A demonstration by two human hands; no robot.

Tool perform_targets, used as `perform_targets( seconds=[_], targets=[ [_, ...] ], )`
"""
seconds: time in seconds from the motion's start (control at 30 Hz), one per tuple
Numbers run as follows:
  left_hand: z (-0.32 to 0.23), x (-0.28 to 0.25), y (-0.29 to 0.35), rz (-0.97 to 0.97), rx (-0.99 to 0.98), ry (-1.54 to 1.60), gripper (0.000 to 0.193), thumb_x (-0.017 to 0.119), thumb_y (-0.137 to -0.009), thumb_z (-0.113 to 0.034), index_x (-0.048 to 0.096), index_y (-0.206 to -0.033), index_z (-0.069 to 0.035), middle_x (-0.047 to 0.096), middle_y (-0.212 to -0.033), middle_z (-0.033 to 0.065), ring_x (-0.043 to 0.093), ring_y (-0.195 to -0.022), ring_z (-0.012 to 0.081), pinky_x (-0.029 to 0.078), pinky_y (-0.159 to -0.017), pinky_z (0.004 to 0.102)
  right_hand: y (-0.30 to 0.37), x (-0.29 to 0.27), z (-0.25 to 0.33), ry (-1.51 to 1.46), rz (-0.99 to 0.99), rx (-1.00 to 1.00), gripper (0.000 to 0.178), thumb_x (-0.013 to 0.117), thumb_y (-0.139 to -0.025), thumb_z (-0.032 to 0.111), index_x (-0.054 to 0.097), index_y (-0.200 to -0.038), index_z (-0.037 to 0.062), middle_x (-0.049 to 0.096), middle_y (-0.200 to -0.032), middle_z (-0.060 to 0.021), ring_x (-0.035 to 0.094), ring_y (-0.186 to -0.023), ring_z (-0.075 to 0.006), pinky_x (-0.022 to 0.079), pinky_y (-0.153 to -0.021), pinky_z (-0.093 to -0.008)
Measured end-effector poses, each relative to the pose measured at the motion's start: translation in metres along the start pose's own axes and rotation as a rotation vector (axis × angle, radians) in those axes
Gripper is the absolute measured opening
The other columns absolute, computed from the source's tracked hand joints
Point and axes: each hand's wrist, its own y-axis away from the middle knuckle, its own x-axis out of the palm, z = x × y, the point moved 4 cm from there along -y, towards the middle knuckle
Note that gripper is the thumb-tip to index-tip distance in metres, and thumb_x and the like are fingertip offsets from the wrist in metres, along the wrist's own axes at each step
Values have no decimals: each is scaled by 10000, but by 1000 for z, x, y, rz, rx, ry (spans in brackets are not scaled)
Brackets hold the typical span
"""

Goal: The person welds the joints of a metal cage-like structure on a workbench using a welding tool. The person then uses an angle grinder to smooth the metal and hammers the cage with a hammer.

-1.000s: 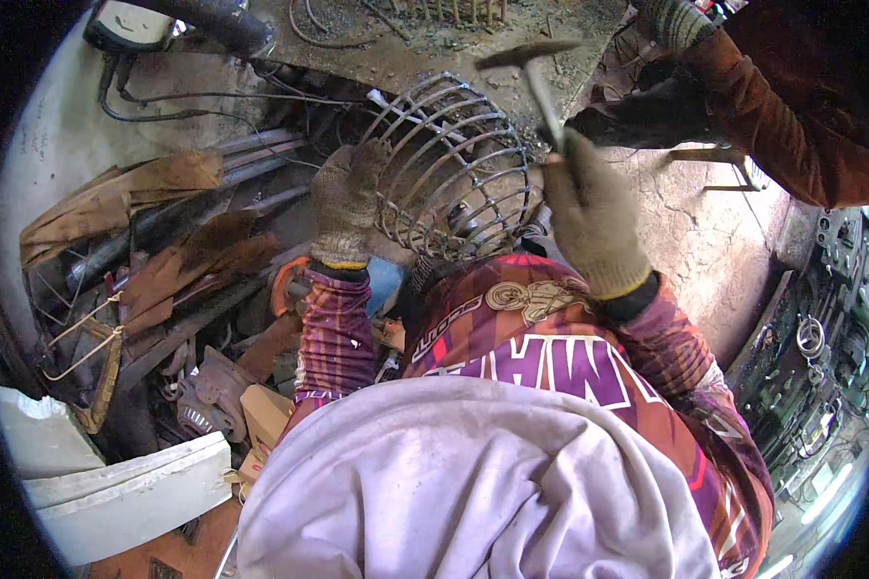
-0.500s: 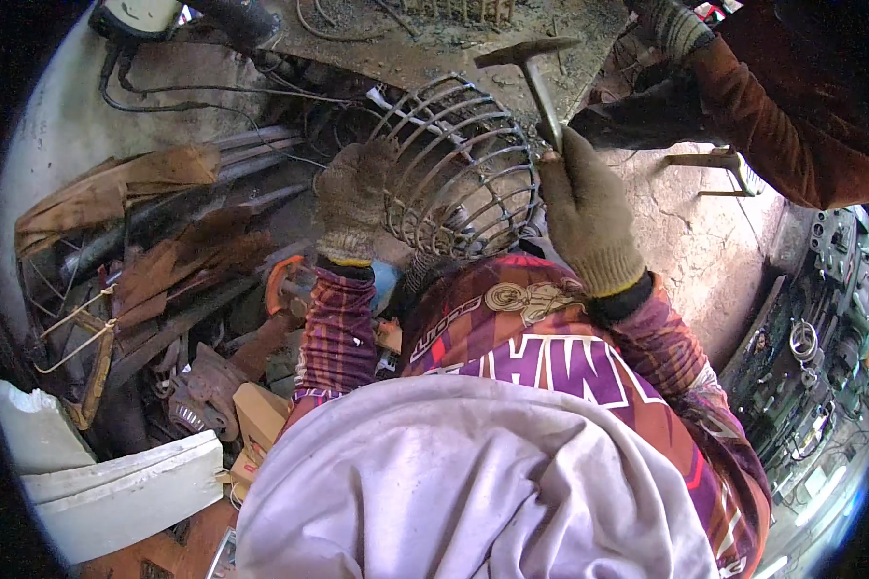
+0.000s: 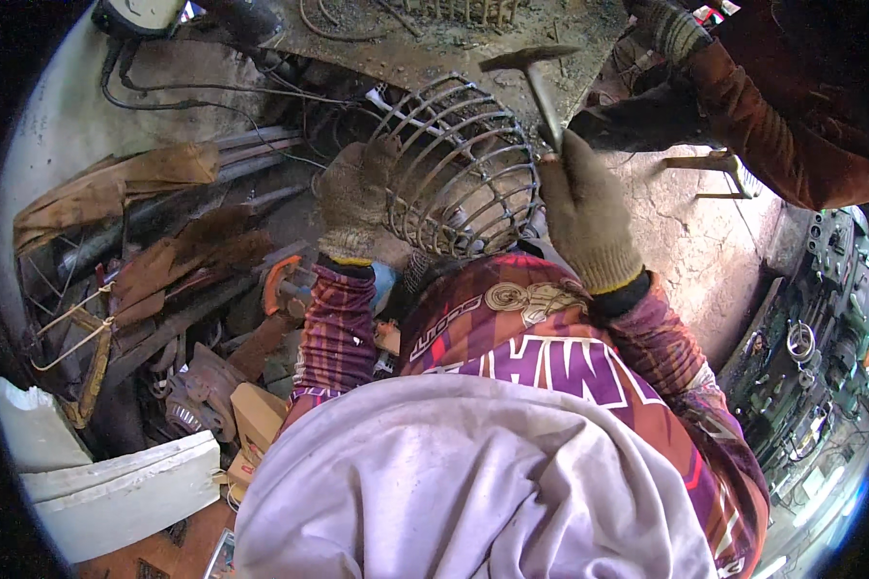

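The gloved right hand point(image 3: 589, 217) has kept its grip on the wooden-handled steel hammer point(image 3: 536, 72), which has stayed raised, so no blow has yet landed on the rusty domed wire cage point(image 3: 459, 164). That cage sits between the hands, the gloved left hand point(image 3: 355, 198) clasping its left rim while the hammer head hovers just above its right edge.

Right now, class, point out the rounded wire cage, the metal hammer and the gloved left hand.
Rounded wire cage point(image 3: 459, 164), head view, on its curved bars.
Metal hammer point(image 3: 528, 59), head view, on its head.
Gloved left hand point(image 3: 355, 198), head view, on the glove's back.
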Motion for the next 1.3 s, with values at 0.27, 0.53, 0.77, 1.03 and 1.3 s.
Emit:
perform_targets(
  seconds=[0.27, 0.53, 0.77, 1.03, 1.3],
  targets=[
    [-2, 2, -7, -44, -15, 96, 380, 622, -984, -371, 699, -1043, -4, 729, -958, 85, 659, -876, 193, 502, -788, 340, -2, -2, 0, -6, 4, -8, 304, 538, -978, 254, 579, -1178, 30, 650, -896, -278, 629, -876, -484, 495, -718, -525],
    [-4, 1, -4, -35, -65, 120, 432, 611, -980, -429, 708, -1024, -11, 730, -906, 87, 651, -814, 183, 494, -735, 342, -17, -2, 16, -5, 26, -111, 307, 528, -980, 253, 584, -1176, 24, 657, -890, -268, 645, -856, -461, 502, -711, -515],
    [-4, -1, -3, -13, -36, -44, 462, 618, -952, -480, 709, -976, -28, 714, -891, 137, 680, -849, 262, 497, -767, 373, -26, 6, 13, 157, 50, -186, 291, 523, -972, 240, 588, -1158, 26, 654, -867, -263, 643, -851, -454, 509, -719, -530],
    [-3, -1, 1, 13, -82, 101, 397, 622, -971, -388, 707, -1076, -15, 729, -1036, 130, 683, -909, 258, 517, -781, 382, -32, 3, 6, 87, 37, -167, 302, 525, -978, 264, 586, -1160, 32, 655, -905, -275, 635, -880, -467, 503, -718, -522],
    [0, -6, 2, -9, 42, 87, 292, 663, -950, -289, 715, -1043, -17, 728, -1003, 123, 667, -934, 224, 509, -824, 374, -2, -19, -14, -222, 2, 77, 345, 547, -985, 258, 582, -1233, 22, 701, -916, -208, 694, -827, -373, 521, -695, -422]
  ],
)
